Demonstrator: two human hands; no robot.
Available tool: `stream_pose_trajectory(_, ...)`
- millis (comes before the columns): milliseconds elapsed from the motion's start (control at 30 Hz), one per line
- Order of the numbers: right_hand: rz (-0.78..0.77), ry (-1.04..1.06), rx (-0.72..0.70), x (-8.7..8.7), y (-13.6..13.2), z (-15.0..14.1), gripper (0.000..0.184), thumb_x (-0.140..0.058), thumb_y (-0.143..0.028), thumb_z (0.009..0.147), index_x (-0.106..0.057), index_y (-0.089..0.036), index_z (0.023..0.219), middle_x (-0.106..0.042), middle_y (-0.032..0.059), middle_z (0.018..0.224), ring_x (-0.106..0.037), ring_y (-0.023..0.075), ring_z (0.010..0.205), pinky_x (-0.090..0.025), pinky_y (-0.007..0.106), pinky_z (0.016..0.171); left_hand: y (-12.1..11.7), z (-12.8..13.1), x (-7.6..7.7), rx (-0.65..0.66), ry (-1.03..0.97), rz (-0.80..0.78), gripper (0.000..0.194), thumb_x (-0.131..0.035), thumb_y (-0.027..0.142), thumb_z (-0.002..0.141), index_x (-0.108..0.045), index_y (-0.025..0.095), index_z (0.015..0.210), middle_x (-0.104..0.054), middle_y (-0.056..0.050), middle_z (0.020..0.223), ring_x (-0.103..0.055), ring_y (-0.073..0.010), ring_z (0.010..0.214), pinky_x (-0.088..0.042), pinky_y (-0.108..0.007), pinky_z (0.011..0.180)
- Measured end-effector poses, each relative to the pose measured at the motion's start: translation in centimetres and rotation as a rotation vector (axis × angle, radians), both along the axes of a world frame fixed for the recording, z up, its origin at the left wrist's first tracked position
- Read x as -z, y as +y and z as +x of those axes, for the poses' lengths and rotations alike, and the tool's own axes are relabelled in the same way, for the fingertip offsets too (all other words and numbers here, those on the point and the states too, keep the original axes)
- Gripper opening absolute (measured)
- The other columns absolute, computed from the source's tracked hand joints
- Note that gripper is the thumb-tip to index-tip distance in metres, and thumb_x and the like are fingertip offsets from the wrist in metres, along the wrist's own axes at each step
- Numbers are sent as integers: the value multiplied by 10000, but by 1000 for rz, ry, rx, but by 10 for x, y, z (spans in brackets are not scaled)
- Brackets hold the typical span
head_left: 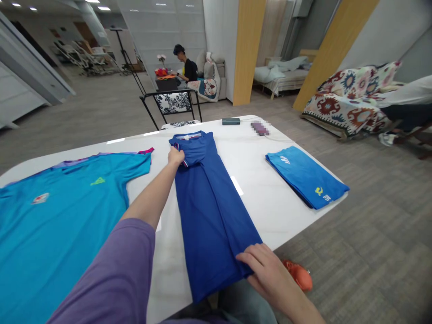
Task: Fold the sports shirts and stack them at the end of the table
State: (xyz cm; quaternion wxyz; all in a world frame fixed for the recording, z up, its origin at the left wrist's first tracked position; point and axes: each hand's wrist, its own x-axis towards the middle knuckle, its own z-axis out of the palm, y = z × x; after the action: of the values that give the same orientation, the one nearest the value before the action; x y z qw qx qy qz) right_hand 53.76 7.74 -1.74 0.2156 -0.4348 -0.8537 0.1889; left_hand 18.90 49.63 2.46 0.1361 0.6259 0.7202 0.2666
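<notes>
One folded dark-blue fabric shirt [212, 216] lies on the white tabletop [246, 157], hem past the near edge. Fingers of the left hand [176, 156] pinch its sleeve; those of the right hand [265, 265] grip its hem corner. Narrow room parts it from a spread turquoise shirt [77, 198], wider room from a folded bright-blue shirt [303, 175] rightward.

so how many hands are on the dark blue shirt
2: left hand at the far end of the dark blue shirt, right hand at its near right corner.

dk-blue shirt [209, 216]: cloth, smooth | teal shirt [77, 202]: cloth, smooth | tbl top [251, 166]: glossy, smooth | flr [371, 238]: matt
</notes>
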Motion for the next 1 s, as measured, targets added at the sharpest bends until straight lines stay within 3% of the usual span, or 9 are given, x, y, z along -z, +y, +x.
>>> stream_pose_trajectory(100,-91,-14,-16,-18,6,4,359,-753,-248,942,-686,-322,1287,-746,28,1096,-702,294,979,-596,471,867,8,-6,10,-101,48,3,867,-543,750,1059,-505,22,1530,-594,-362,1511,-551,-496,1468,-445,-691,1194)
stream_pose_trajectory(200,-88,27,35,-26,27,8,311,-711,-367,1060,-676,-350,1369,-776,36,1240,-736,293,1118,-615,467,967,23,5,19,-2,193,152,710,-463,581,1127,-501,59,1607,-465,-312,1680,-410,-461,1584,-328,-653,1311)
stream_pose_trajectory(300,26,-5,138,-14,57,5,500,-622,-335,1125,-554,-340,1620,-703,66,1548,-677,308,1410,-562,488,1167,50,30,30,198,233,185,607,-391,485,1144,-520,207,1668,-461,-161,1757,-383,-344,1637,-309,-525,1366)
stream_pose_trajectory(400,47,-124,113,7,79,-4,787,-664,-488,1110,-331,-341,1808,-514,71,1769,-525,361,1611,-441,580,1323,84,54,46,357,241,89,678,-385,551,1138,-450,264,1749,-391,-89,1836,-262,-290,1728,-236,-494,1408)
stream_pose_trajectory(533,-24,-209,76,26,88,-13,950,-677,-625,1080,-182,-380,1853,-349,23,1853,-421,371,1686,-317,641,1406,125,64,70,339,258,-50,850,-371,740,1091,-393,266,1795,-276,-86,1892,-159,-340,1772,-133,-569,1429)
stream_pose_trajectory(667,-46,-212,87,28,89,-14,985,-692,-607,1072,-143,-380,1857,-284,21,1874,-377,380,1707,-224,684,1436,140,62,75,326,284,-117,909,-414,787,1049,-368,293,1810,-203,-64,1912,-96,-377,1782,-69,-627,1427)
stream_pose_trajectory(767,-36,-190,96,28,88,-13,960,-683,-578,1078,-160,-372,1856,-292,31,1873,-376,381,1708,-216,699,1433,116,55,69,273,257,-43,884,-327,756,1084,-343,265,1819,-193,-83,1912,-64,-348,1791,-32,-634,1427)
stream_pose_trajectory(867,1,-170,114,29,82,-14,927,-659,-567,1090,-183,-350,1855,-322,46,1867,-358,354,1719,-221,664,1437,62,36,59,193,269,67,913,-295,771,1089,-318,230,1825,-149,-114,1918,-41,-343,1794,-39,-624,1428)
stream_pose_trajectory(1000,88,-148,103,26,68,-14,900,-664,-629,1077,-287,-318,1833,-383,95,1844,-400,350,1695,-228,649,1425,-23,6,34,158,321,-105,927,-411,763,1069,-396,173,1784,-281,-202,1870,-164,-414,1767,-131,-626,1414)
